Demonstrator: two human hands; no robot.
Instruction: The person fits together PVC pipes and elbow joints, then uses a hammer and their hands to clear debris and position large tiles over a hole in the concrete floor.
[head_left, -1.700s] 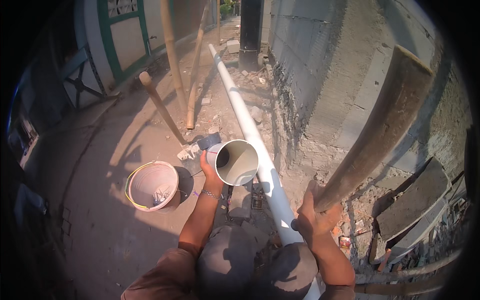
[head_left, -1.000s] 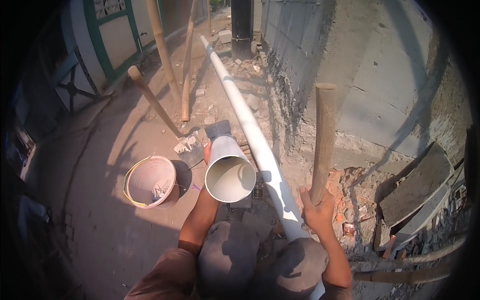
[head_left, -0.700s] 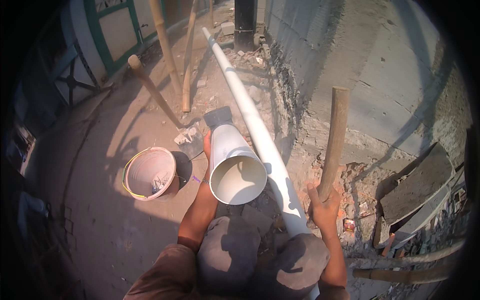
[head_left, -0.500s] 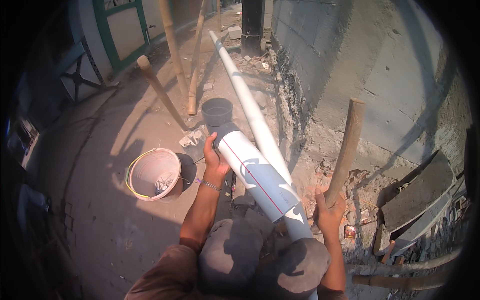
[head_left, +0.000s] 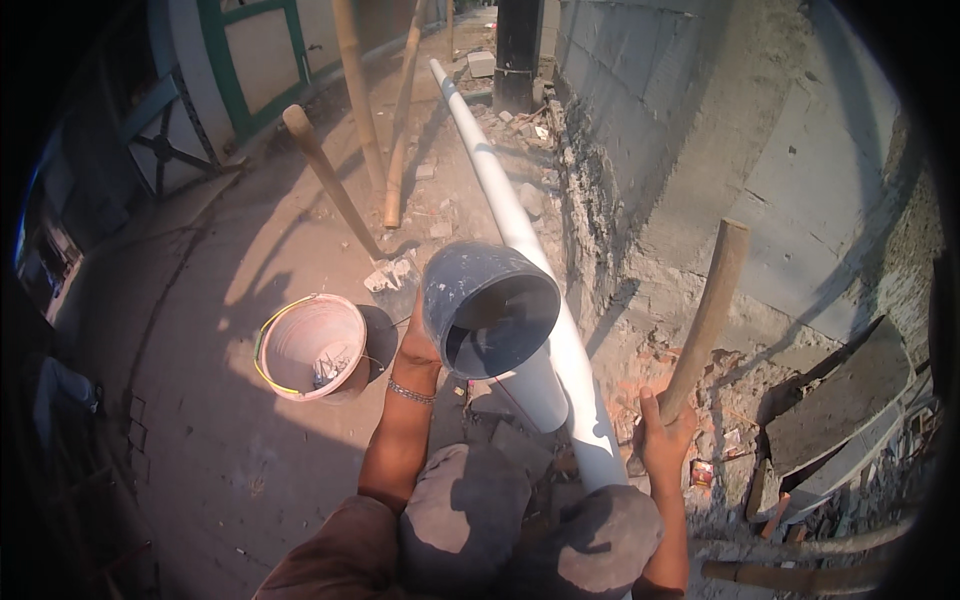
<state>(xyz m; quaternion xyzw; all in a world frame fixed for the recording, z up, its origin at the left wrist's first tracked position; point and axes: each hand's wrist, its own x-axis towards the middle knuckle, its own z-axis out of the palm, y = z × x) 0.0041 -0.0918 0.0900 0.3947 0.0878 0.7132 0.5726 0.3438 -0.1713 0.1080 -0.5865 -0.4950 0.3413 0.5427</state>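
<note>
Pipe fitting (head_left: 467,292), left hand (head_left: 417,346) cupping it, right hand (head_left: 667,440) gripping handle (head_left: 706,318)

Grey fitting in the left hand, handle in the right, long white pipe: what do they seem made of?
Grey fitting: probably plastic, smooth with a slight sheen, its outside marked with pale specks. Handle: looks like wood, brown, dull and unevenly toned. Long white pipe: likely rigid plastic, smooth and evenly coloured, though painted metal isn't ruled out.

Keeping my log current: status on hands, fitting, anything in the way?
Left hand holding dark grey fitting, open end toward camera. Short white pipe extends from it. Right hand gripping tilted wooden shaft. Long white pipe close behind fitting; contact unclear.
</note>
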